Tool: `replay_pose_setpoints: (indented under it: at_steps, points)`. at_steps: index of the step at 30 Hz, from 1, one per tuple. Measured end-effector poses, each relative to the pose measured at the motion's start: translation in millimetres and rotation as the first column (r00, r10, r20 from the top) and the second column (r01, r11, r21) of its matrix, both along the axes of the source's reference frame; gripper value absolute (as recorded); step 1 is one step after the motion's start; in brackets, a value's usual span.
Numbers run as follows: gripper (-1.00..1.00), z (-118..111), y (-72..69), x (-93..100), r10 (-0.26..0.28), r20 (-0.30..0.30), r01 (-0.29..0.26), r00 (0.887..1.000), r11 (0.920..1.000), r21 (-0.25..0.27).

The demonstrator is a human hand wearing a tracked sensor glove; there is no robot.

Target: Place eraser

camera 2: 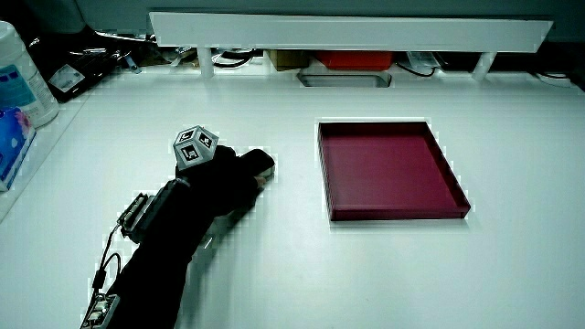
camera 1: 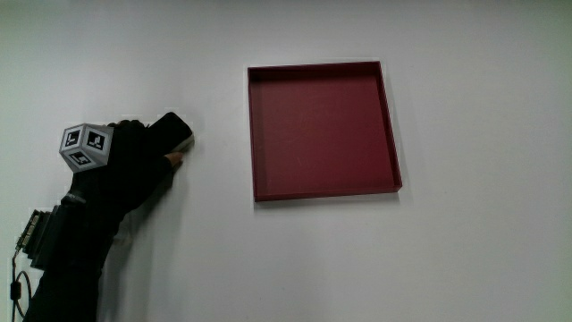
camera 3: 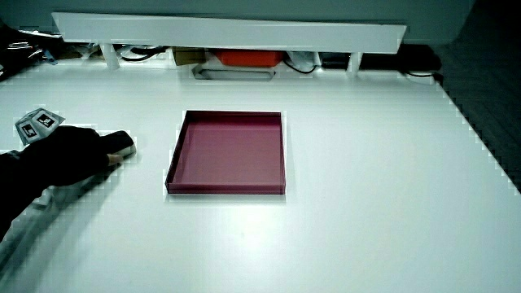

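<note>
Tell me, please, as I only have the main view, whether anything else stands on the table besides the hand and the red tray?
Observer: Yes. In a side view, a white bottle with a blue label stands at the table's edge, farther from the person than the hand.
Operator: Is anything close to the red tray?
Observer: No. A low white partition runs along the table's edge, farther from the person than the red tray, with bare table between them.
Operator: How high is the hand?
Observer: In both side views it lies low on the table, fingers curled around the eraser, beside the tray.
</note>
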State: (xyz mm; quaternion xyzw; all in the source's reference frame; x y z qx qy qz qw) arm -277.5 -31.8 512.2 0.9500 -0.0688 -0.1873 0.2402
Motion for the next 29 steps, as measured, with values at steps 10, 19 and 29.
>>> replay_pose_setpoints:
  at_steps: [10,19,29]
  points:
    - [-0.78,-28.0,12.7,-7.8,-0.002,-0.053,0.002,0.999,1.0,-0.007]
    - [-1.0,-94.7,53.6,29.2,0.113,-0.064,-0.12,0.992,0.9837,-0.134]
    - [-1.0,-143.1,97.2,67.8,0.262,-0.211,-0.304,0.942,0.9317,-0.199]
